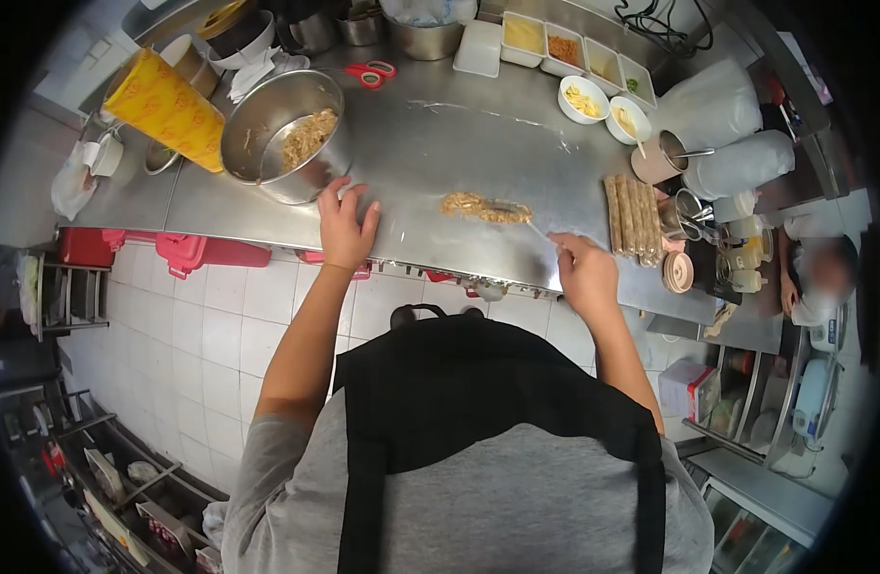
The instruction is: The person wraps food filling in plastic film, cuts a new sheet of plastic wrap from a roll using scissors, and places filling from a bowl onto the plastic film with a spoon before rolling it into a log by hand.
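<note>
In the head view, my right hand (587, 275) grips the handle of a spoon (537, 230). The spoon's other end lies in a strip of brown shredded filling (470, 205) on the steel counter. My left hand (346, 227) rests at the counter's front edge, fingers apart, its fingertips by the base of a large steel pot (237, 143). More of the same-looking filling (309, 140) sits inside this tilted pot. Right of my right hand, several long wrapped rolls (633, 220) lie side by side.
White trays of ingredients (564, 50) and two white bowls (582, 99) stand at the back right. Red scissors (371, 74) lie near the back. A yellow patterned roll (167, 107) leans left of the pot. Cups and small jars (746, 253) crowd the right end, near another person (823, 277).
</note>
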The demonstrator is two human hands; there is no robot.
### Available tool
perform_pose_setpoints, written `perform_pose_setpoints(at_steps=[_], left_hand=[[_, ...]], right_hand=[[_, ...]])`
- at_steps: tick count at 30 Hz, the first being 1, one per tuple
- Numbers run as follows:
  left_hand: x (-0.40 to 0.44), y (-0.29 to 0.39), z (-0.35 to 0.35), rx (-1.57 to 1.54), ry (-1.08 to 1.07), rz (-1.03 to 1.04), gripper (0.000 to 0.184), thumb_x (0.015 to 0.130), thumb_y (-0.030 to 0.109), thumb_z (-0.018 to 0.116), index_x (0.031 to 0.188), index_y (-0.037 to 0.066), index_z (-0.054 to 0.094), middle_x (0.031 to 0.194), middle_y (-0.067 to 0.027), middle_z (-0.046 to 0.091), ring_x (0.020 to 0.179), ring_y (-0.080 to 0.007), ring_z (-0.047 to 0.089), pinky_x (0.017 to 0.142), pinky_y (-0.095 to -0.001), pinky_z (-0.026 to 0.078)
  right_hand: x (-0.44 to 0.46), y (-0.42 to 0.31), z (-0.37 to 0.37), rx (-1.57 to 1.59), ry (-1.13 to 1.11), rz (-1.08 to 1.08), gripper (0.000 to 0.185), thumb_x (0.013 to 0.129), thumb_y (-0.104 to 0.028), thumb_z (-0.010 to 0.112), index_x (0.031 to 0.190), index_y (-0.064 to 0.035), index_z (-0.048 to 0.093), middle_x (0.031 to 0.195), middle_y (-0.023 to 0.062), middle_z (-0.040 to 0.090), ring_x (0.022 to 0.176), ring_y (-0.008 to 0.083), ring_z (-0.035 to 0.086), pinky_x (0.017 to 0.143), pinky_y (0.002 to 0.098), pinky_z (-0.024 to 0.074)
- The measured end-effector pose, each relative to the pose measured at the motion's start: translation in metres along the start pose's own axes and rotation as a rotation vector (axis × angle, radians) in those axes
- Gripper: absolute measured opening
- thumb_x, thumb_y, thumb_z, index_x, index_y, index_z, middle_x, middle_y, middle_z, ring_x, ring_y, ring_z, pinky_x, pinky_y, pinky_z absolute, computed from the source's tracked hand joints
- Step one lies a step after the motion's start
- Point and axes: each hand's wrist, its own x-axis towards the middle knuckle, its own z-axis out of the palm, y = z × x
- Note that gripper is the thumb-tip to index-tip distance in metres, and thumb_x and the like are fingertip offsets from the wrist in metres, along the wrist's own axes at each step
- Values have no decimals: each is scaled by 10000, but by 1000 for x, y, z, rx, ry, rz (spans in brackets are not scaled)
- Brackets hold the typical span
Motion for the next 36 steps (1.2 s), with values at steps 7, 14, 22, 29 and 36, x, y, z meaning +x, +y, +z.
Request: perform_pose_setpoints(at_steps=[7,14,22,29,36], left_hand=[[0,3,-1,10,-28,-18,315,824,201,692,1099,75,604,1245,-186,480,1133,-388,457,962,-463,395],[2,5,-1,13,-45,4,327,818,193,693,1108,74,598,1249,-181,482,1115,-391,464,957,-469,397],[2,4,-1,17,-34,9,326,821,192,690,1110,75,595,1253,-174,485,1120,-386,461,954,-466,396],[0,3,1,12,-6,-11,325,818,191,693,1109,78,599,1244,-165,494,1125,-373,465,960,-453,396],[-1,1,-3,-87,18,-8,328,803,176,700,1103,87,601,1224,-148,505,1113,-368,476,950,-446,411]], right_hand=[[8,2,4,46,28,23,218,833,-102,566,996,-142,704,839,141,661,752,351,643,660,443,507],[22,9,41,63,45,-50,215,821,-111,576,999,-145,692,866,152,662,771,382,635,683,470,508],[2,24,21,60,16,-2,217,856,-94,563,1019,-167,687,809,123,634,734,345,622,641,433,484],[-8,54,21,119,69,48,224,858,-100,574,1040,-162,690,806,124,633,715,330,618,641,423,478],[28,-11,-16,174,22,26,272,872,-93,570,1108,-166,683,925,169,679,765,302,662,699,379,514]])
